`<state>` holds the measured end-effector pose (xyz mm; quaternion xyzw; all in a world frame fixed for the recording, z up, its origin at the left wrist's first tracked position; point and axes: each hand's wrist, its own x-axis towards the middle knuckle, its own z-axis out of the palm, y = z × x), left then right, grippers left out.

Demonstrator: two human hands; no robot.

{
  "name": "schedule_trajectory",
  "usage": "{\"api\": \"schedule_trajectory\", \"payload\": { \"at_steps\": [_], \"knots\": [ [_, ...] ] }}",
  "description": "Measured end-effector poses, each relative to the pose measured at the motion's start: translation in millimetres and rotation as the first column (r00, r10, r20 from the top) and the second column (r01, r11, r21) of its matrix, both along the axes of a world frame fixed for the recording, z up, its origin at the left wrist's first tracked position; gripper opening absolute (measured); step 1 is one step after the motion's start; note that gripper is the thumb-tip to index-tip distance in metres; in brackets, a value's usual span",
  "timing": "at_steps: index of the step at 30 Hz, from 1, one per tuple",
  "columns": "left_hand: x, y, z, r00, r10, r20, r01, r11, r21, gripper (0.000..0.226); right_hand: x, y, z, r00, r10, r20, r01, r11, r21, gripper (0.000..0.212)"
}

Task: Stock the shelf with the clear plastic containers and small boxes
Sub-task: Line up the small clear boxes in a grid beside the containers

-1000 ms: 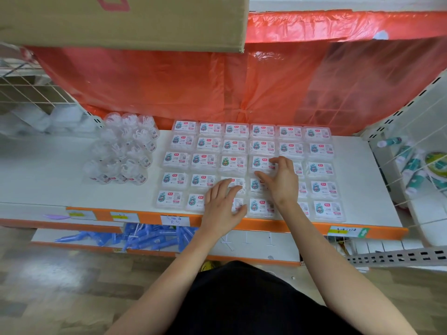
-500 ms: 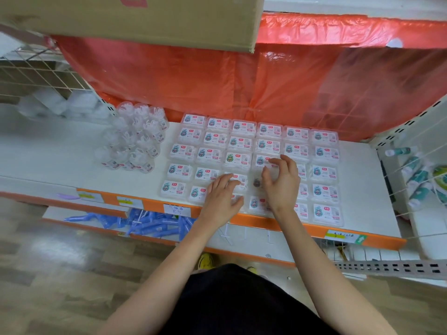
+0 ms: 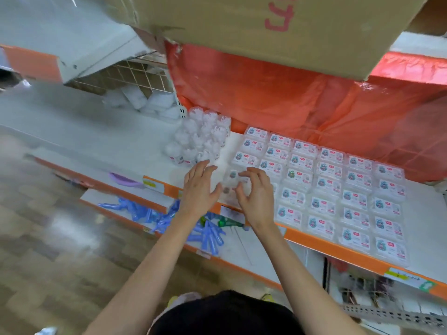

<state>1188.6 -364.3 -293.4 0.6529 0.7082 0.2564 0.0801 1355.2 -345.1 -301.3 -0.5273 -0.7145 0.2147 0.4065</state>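
Small clear boxes [image 3: 329, 187] with cartoon labels lie flat in rows on the white shelf [image 3: 108, 146], filling its right part. A cluster of clear round plastic containers [image 3: 200, 141] stands to their left, near the back. Both hands are at the grid's front left corner, on either side of one blurred small box [image 3: 231, 183]. My left hand [image 3: 198, 187] has straight fingers and rests against that box's left side. My right hand [image 3: 256, 192] has curled fingers, with thumb and fingertips pinching the box's right edge.
A cardboard carton [image 3: 266, 32] overhangs the shelf from above. Red plastic sheeting [image 3: 290, 105] backs it. White packs [image 3: 145, 102] sit behind a wire grid at the left. Blue tubes [image 3: 145, 213] lie on the lower shelf, and a purple item [image 3: 123, 180] at the orange front edge.
The view has swung left and tilted. Both hands have moved from the middle of the grid to its front left corner, and the right hand now pinches a box there.
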Motion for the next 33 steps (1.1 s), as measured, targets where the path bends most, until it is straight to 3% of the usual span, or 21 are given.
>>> {"api": "schedule_trajectory", "payload": {
  "at_steps": [15, 22, 28, 33],
  "knots": [
    [-332.6, -41.0, 17.7, 0.989, 0.089, -0.122, -0.078, 0.993, 0.086, 0.046, -328.7, -4.0, 27.3, 0.997, 0.078, -0.026, -0.077, 0.996, 0.054, 0.029],
    [-420.7, -14.7, 16.1, 0.983, 0.099, -0.155, -0.09, 0.994, 0.063, 0.05, -412.8, 28.3, 26.2, 0.99, 0.109, 0.086, -0.108, 0.994, -0.011, 0.031],
    [-487.0, 47.5, 14.4, 0.963, 0.015, -0.27, 0.013, 0.995, 0.099, 0.05, -473.9, 91.1, 10.9, 0.995, 0.039, 0.087, -0.036, 0.999, -0.033, 0.033],
    [-522.4, 112.4, 21.7, 0.918, -0.115, -0.379, 0.132, 0.991, 0.018, 0.054, -500.8, 145.6, 9.6, 0.988, -0.046, 0.149, 0.047, 0.999, 0.0, 0.044]
  ]
}}
